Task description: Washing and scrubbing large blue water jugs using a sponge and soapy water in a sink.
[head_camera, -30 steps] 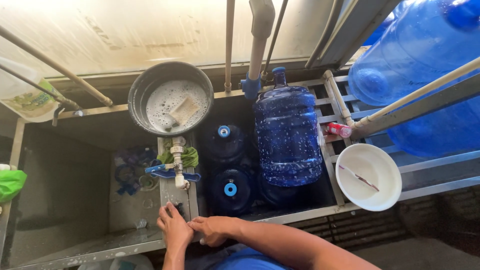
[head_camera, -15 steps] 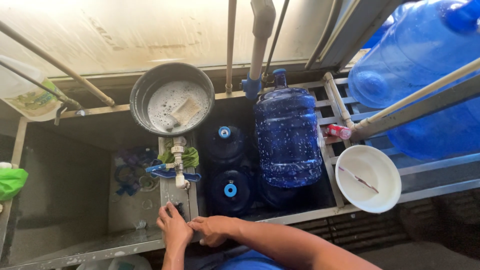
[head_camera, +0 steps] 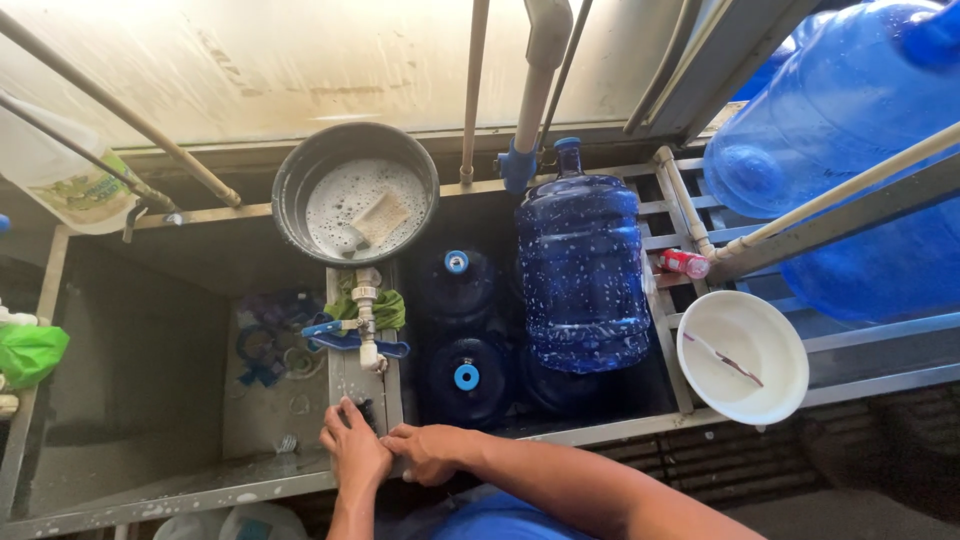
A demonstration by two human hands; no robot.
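Observation:
Both my hands rest on the near end of a metal divider [head_camera: 345,372] between two sink basins. My left hand [head_camera: 352,448] lies flat on it, fingers toward a small dark fitting. My right hand [head_camera: 430,452] sits beside it, fingers curled at the divider's edge; whether it grips anything is unclear. A white and blue tap valve [head_camera: 362,328] with a green cloth stands just beyond the hands. Two blue capped water jugs [head_camera: 462,372] stand upright in the right basin. A large wet blue jug [head_camera: 584,264] lies beside them.
A grey pot [head_camera: 352,190] of soapy water with a sponge sits at the back. A white bowl [head_camera: 742,356] rests on the metal rack at right. Large blue jugs [head_camera: 850,130] are stacked far right. Pipes run overhead. A green bag [head_camera: 28,352] hangs left.

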